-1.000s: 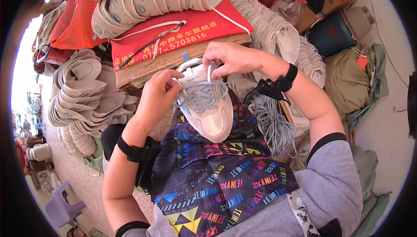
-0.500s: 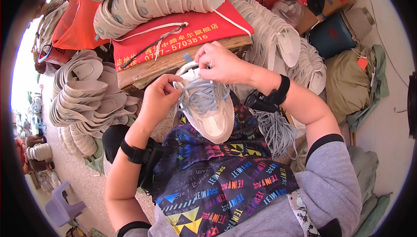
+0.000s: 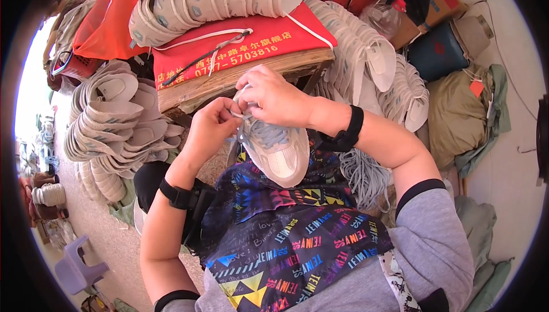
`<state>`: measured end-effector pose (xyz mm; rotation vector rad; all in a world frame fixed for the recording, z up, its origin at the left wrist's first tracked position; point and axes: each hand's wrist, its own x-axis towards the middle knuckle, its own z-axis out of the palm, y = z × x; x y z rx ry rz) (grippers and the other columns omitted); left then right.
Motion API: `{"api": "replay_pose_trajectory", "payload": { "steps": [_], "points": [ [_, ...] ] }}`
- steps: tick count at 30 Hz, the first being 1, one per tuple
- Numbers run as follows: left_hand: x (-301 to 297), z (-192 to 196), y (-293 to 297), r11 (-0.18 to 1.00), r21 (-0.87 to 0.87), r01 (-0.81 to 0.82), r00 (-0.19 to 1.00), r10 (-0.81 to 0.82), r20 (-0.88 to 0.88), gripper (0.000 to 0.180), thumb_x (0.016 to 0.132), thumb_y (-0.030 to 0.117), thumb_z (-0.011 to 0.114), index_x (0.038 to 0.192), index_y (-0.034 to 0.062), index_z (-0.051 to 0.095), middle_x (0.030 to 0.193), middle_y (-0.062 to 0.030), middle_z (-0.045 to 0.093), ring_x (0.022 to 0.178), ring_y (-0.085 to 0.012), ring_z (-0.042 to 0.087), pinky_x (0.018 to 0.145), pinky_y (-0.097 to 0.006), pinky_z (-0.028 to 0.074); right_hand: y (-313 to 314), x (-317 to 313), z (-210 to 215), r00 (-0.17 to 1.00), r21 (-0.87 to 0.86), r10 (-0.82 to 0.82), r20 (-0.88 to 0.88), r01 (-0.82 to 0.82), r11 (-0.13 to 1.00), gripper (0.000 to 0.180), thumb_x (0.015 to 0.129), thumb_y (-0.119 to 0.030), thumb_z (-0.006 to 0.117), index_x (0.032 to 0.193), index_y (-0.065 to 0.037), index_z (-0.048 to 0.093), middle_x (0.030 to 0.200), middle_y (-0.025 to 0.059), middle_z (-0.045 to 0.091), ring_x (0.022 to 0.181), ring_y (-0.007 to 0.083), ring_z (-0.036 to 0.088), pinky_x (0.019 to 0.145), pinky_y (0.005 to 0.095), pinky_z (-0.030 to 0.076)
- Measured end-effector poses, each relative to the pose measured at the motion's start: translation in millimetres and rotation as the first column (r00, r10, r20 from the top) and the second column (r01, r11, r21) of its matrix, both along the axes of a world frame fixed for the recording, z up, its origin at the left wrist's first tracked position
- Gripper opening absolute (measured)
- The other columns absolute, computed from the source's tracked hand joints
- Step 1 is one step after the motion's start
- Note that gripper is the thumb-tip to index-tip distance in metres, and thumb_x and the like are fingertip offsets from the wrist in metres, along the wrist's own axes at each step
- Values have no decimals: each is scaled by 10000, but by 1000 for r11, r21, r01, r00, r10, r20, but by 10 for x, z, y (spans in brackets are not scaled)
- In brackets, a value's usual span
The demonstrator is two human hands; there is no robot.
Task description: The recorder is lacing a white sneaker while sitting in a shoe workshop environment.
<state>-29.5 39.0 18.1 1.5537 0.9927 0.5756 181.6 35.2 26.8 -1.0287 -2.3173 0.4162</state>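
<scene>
A pale grey and white sneaker (image 3: 284, 166) rests on my lap, toe toward me, with blue-grey shoelaces (image 3: 267, 133) crossing its front. At the upper left edge of the lacing, my left hand (image 3: 213, 128) is closed, thumb and forefinger pinching the lace. My right hand (image 3: 277, 99) reaches over the shoe's opening and meets the left. Its fingers are closed at the same lace, with their tips partly hidden. The tongue and collar are mostly covered by my right hand. A dark patterned apron (image 3: 297, 232) lies beneath the shoe.
Ahead stands a wooden bench (image 3: 240, 80) with a red bag (image 3: 257, 40) and nested shoe uppers (image 3: 223, 3) on it. More uppers are stacked at left (image 3: 106, 129) and right (image 3: 380, 63). A bundle of blue-grey laces (image 3: 366, 178) hangs beside my right thigh. A purple stool (image 3: 80, 266) stands far left.
My right hand has come down and left from above the tongue to meet my left hand at the lacing's upper left. The loose lace loop on the shoe's right side no longer shows.
</scene>
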Motion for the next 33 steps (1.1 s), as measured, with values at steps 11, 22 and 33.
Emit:
{"api": "replay_pose_trajectory", "payload": {
  "steps": [11, 22, 33],
  "points": [
    [-66, -113, -18, 979, -205, -1, 960, 59, 274, 129, 874, 1, 669, 978, 27, 597, 756, 5, 614, 670, -56, 578, 620, -204, 484, 93, -53, -48, 991, -28, 87, 101, -84, 996, 134, 732, -130, 705, 864, -111, 688, 1127, 68, 598, 1131, 284, 494, 997, 423, 379],
    [-58, -168, -100, 993, -36, -112, 968, 117, 222, 131, 880, 32, 682, 990, 18, 611, 829, 21, 607, 691, -48, 533, 641, -198, 448, 77, -27, 78, 993, 189, 47, 107, -67, 980, 136, 760, -107, 688, 841, -37, 602, 1008, 87, 587, 975, 290, 553, 854, 402, 451],
    [203, -55, -475, 784, 605, -135, 967, 236, -90, 212, 751, 91, 763, 920, 50, 640, 873, -93, 502, 801, -242, 522, 708, -340, 456, -198, 390, 163, 987, 116, -145, -65, 152, 982, 112, 825, -124, 640, 854, -27, 591, 923, 118, 582, 894, 320, 554, 825, 415, 446]
  ]
}}
